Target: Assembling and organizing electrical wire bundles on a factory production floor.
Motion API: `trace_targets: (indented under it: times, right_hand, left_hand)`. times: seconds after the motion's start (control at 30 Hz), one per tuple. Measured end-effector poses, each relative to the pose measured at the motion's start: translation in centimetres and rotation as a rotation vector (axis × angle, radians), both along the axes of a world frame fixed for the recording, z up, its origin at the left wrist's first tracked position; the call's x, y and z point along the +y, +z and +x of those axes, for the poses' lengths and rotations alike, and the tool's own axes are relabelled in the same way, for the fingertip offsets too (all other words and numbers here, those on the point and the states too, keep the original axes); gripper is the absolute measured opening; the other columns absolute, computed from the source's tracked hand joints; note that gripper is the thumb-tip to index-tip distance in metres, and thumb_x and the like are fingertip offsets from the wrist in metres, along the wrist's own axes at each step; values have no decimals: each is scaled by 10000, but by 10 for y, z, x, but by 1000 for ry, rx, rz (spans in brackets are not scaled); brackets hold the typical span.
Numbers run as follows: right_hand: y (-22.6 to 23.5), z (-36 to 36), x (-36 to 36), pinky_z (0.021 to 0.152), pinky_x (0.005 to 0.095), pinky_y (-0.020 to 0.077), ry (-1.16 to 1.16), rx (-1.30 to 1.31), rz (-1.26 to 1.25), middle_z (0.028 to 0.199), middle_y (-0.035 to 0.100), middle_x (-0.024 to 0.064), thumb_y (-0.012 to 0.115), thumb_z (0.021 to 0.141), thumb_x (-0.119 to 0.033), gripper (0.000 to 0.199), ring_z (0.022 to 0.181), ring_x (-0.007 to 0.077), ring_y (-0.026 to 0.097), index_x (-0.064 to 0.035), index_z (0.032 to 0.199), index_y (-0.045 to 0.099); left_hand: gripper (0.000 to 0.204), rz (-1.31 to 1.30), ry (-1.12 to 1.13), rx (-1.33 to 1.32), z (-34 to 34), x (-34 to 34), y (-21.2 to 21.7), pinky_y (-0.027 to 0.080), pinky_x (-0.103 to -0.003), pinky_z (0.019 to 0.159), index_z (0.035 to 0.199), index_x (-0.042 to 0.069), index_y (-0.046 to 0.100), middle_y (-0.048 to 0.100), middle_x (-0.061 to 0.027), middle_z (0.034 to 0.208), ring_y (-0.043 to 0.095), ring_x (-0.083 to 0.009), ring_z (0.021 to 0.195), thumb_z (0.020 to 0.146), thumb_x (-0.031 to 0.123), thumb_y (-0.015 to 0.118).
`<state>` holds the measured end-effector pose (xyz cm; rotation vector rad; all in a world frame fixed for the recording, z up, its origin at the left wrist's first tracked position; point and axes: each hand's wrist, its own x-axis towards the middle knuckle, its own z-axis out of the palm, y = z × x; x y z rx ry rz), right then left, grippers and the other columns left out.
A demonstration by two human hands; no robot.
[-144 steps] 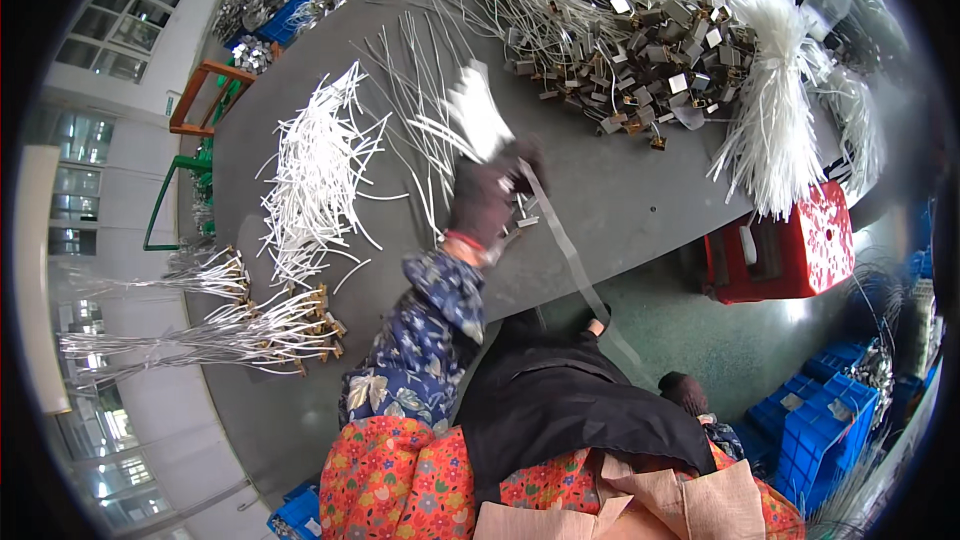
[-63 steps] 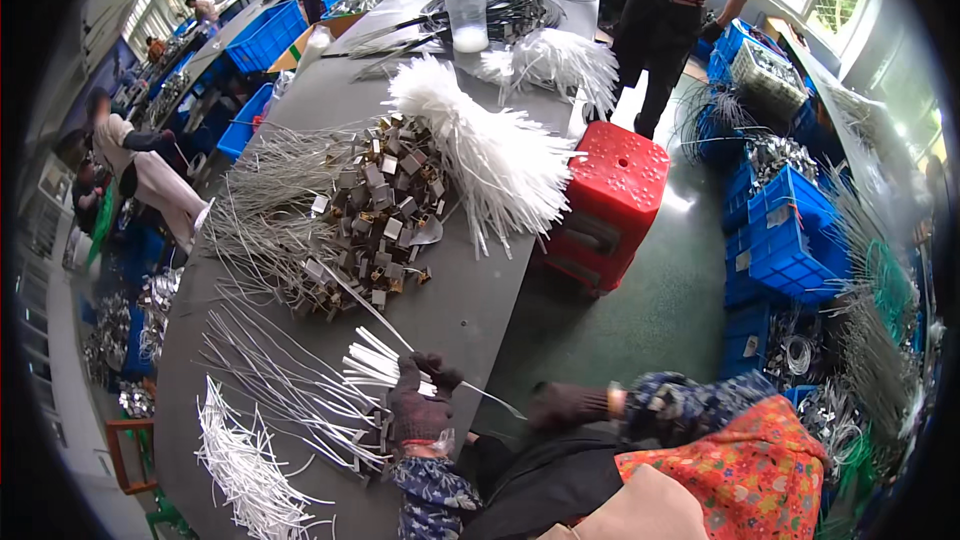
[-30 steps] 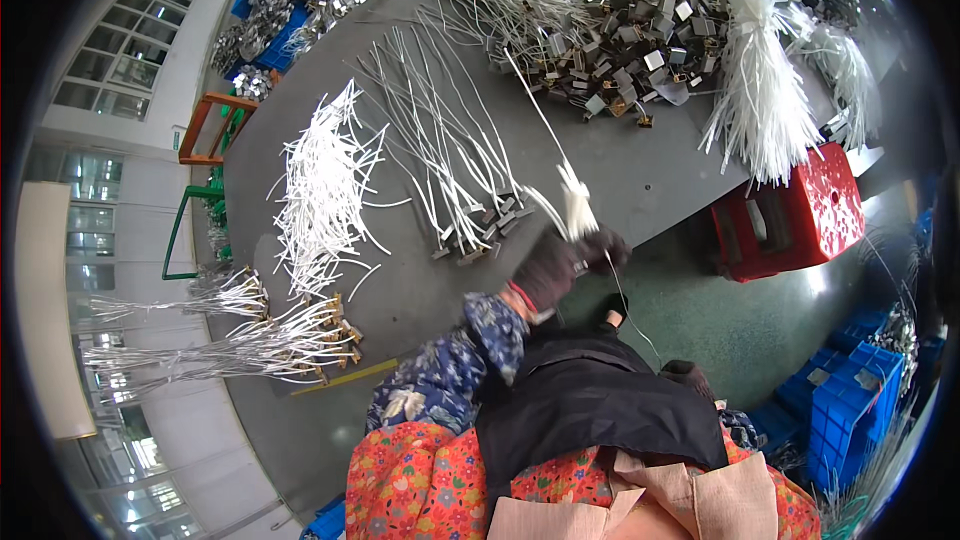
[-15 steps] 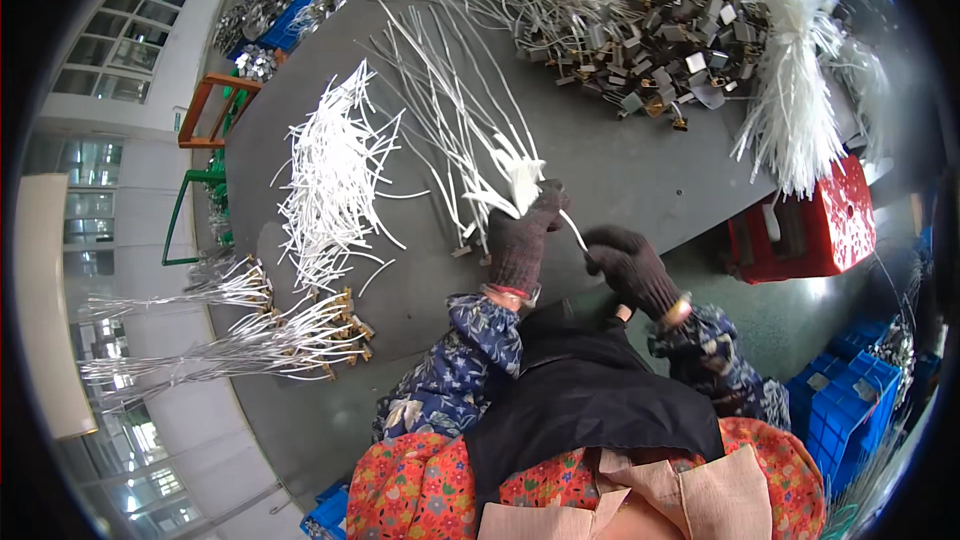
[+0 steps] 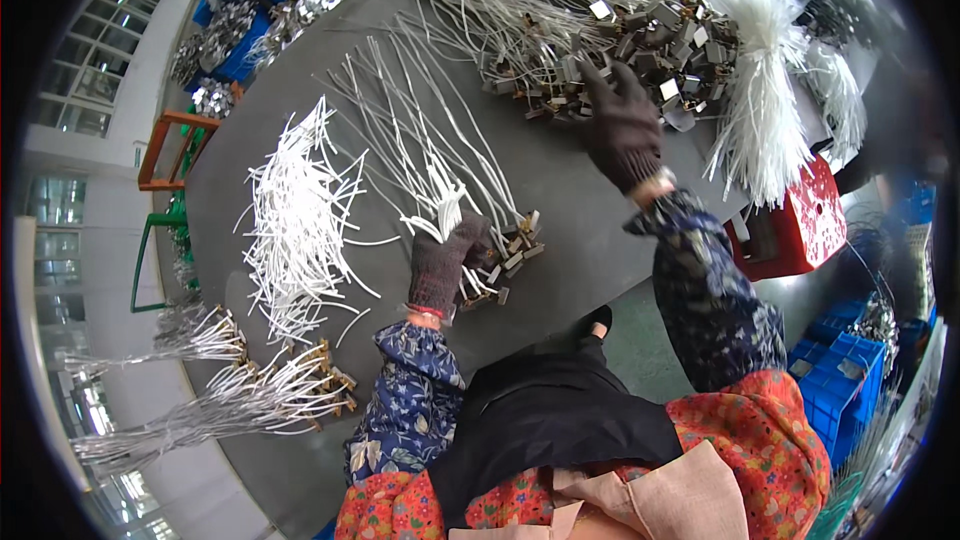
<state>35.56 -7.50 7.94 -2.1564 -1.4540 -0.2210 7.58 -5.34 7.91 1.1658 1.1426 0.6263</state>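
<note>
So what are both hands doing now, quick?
Left brown-gloved hand: closed around a bunch of thin white tubes.
Right brown-gloved hand: open, at the pile of grey metal blocks; contact unclear.

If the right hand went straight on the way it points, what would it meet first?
The right hand would likely meet the pile of small grey blocks just ahead; it may already touch them.

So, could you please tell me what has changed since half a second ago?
The right hand has left the left hand's side and moved forward to the near edge of the pile of metal-ended wires, fingers spread. The left hand has shifted slightly left, still gripping its white tubes. The loose white pile and red stool stayed put.
</note>
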Motion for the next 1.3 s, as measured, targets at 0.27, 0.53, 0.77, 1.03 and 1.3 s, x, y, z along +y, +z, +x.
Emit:
trace_targets:
  times: [0.27,0.53,0.77,1.03,1.3]
  right_hand:
    - [-5,27,27,722,467,519,83,-234,-164,1011,589,150,627,783,-181,209,877,346,615,-176,989,667]
    - [-63,19,-87,583,360,491,-8,604,-375,812,627,102,710,779,-229,264,661,213,612,-82,980,621]
    - [-35,-19,-185,575,305,479,562,892,-179,775,604,74,652,832,-132,139,649,144,571,-58,950,646]
    - [-113,-50,-411,515,379,462,545,669,-597,658,552,96,600,742,-120,52,618,281,590,-70,728,605]
    - [-148,-48,-547,467,314,481,4,1174,-955,657,628,82,595,868,-275,248,531,166,612,-37,905,654]
  left_hand:
    - [315,35,-135,-55,29,-27,31,373,-208,452,907,3,670,589,-18,617,492,-71,477,911,313,615]
    - [333,-343,53,-395,67,-60,9,545,-329,682,1062,11,569,646,-93,865,649,-206,756,957,326,544]
    - [290,-640,206,-640,122,-74,-9,564,-353,726,1066,40,577,643,-105,997,642,-217,877,935,298,597]
    - [257,-496,-28,-357,146,-119,-71,565,-376,601,945,1,628,657,-97,834,621,-198,649,928,256,607]
    - [279,-209,28,-345,162,-54,-26,513,-280,584,895,39,664,667,-54,832,639,-155,684,941,304,590]
